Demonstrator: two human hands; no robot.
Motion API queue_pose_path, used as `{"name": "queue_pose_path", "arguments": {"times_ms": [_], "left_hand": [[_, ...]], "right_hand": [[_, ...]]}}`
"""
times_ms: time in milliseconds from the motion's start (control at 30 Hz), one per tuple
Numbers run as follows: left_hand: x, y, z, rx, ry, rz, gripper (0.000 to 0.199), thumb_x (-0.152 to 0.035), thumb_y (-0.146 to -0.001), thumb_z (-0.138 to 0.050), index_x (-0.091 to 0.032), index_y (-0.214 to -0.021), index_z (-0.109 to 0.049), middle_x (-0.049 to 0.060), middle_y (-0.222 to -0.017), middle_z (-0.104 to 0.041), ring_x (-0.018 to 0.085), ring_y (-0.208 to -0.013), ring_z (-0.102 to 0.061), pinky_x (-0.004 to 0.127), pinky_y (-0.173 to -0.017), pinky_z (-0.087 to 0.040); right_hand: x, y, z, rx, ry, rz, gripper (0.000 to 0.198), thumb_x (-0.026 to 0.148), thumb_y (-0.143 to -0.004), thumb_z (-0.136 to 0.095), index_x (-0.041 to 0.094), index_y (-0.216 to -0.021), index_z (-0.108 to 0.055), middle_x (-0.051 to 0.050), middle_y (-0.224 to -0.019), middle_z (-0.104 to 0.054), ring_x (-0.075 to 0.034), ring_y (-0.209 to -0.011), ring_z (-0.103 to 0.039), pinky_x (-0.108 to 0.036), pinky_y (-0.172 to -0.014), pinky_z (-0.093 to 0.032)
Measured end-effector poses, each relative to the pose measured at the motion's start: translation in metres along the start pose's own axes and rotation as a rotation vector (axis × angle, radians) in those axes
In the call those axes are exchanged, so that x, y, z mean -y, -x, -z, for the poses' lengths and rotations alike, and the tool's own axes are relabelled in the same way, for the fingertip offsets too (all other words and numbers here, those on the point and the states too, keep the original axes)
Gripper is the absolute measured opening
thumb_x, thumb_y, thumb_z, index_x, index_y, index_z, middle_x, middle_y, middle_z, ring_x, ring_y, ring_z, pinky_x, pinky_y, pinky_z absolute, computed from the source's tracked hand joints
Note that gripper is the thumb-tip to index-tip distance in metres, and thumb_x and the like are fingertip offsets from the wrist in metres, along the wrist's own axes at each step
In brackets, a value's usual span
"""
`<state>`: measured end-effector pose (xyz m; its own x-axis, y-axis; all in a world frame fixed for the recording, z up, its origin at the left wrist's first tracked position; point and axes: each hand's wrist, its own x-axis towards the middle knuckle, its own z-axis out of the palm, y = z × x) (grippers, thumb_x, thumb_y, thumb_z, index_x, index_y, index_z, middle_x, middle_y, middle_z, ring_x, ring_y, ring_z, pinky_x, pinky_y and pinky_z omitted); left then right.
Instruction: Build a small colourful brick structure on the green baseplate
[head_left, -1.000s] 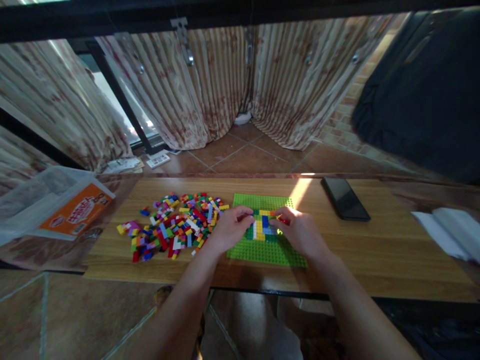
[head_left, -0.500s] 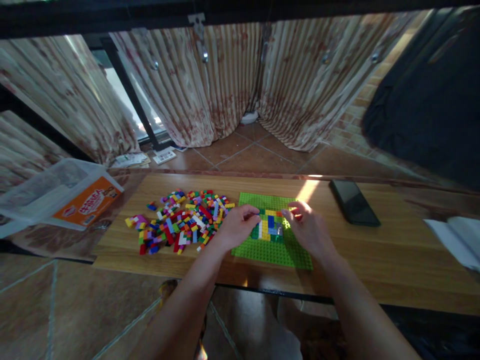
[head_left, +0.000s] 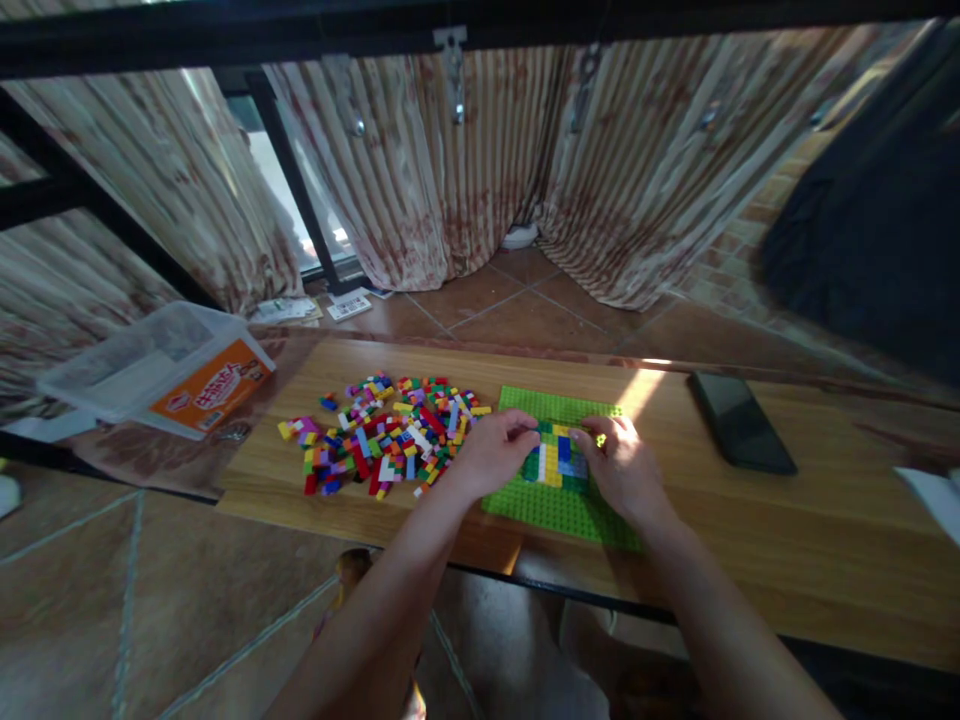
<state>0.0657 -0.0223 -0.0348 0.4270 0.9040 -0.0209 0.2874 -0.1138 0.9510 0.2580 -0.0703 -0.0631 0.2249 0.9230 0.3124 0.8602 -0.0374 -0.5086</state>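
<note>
A green studded baseplate (head_left: 555,515) lies on the wooden table, with a flat patch of building bricks (head_left: 553,465) in green, white, yellow and blue on it. At the patch's upper left, my left hand (head_left: 499,450) is closed, its thumb and forefinger drawn together; whatever lies between them is hidden. My right hand (head_left: 621,465) is at the patch's upper right. Its thumb and fingers are bent close together at the yellow and blue bricks, and the fingertips cover what they grip. Left of the plate spreads a pile of loose coloured bricks (head_left: 390,440).
A clear plastic box (head_left: 161,365) with an orange label stands left of the table. A dark phone (head_left: 739,420) lies to the right of the baseplate. White paper (head_left: 930,500) is at the right edge. Striped curtains (head_left: 480,170) hang behind the table.
The whole view has shifted, so the table things appear further right. My right hand has closed in on the patch's upper right, its fingers nearer the bricks. My left hand stays at the left side.
</note>
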Motion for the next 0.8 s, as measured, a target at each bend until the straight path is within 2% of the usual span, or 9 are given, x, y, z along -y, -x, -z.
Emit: {"name": "queue_pose_path", "arguments": {"times_ms": [233, 500, 633, 800], "left_hand": [[0.0, 0.001, -0.002, -0.004, 0.026, 0.017, 0.02, -0.022, -0.081, -0.059, -0.014, -0.096, -0.069, 0.006, -0.085, -0.073, 0.015, -0.075, -0.065, 0.026, -0.069, -0.051], [-0.002, 0.0, 0.002, -0.081, 0.093, -0.008, 0.019, -0.02, -0.08, -0.059, -0.013, -0.095, -0.068, 0.006, -0.082, -0.072, 0.015, -0.073, -0.064, 0.027, -0.07, -0.051], [0.001, -0.004, 0.019, -0.166, 0.082, -0.041, 0.018, -0.02, -0.081, -0.058, -0.014, -0.095, -0.068, 0.005, -0.082, -0.072, 0.015, -0.075, -0.064, 0.027, -0.071, -0.051], [-0.001, -0.004, 0.055, -0.336, 0.052, -0.046, 0.017, -0.019, -0.082, -0.056, -0.014, -0.093, -0.067, 0.005, -0.082, -0.071, 0.014, -0.075, -0.064, 0.026, -0.07, -0.05]], "right_hand": [[-0.001, 0.001, -0.003, 0.011, -0.016, 0.007, 0.043, 0.053, -0.09, -0.044, 0.017, -0.097, -0.067, -0.011, -0.095, -0.062, -0.022, -0.079, -0.059, -0.038, -0.075, -0.05], [-0.002, 0.004, -0.004, 0.028, -0.024, 0.015, 0.046, 0.056, -0.091, -0.042, 0.019, -0.093, -0.07, -0.009, -0.093, -0.06, -0.021, -0.076, -0.058, -0.038, -0.073, -0.05], [-0.011, 0.003, -0.003, 0.071, -0.031, -0.013, 0.045, 0.058, -0.089, -0.043, 0.022, -0.094, -0.07, -0.009, -0.098, -0.061, -0.021, -0.078, -0.06, -0.037, -0.072, -0.051], [-0.026, -0.002, -0.001, 0.108, -0.013, -0.069, 0.045, 0.056, -0.088, -0.039, 0.024, -0.087, -0.071, -0.009, -0.098, -0.064, -0.023, -0.079, -0.062, -0.037, -0.069, -0.051]]}}
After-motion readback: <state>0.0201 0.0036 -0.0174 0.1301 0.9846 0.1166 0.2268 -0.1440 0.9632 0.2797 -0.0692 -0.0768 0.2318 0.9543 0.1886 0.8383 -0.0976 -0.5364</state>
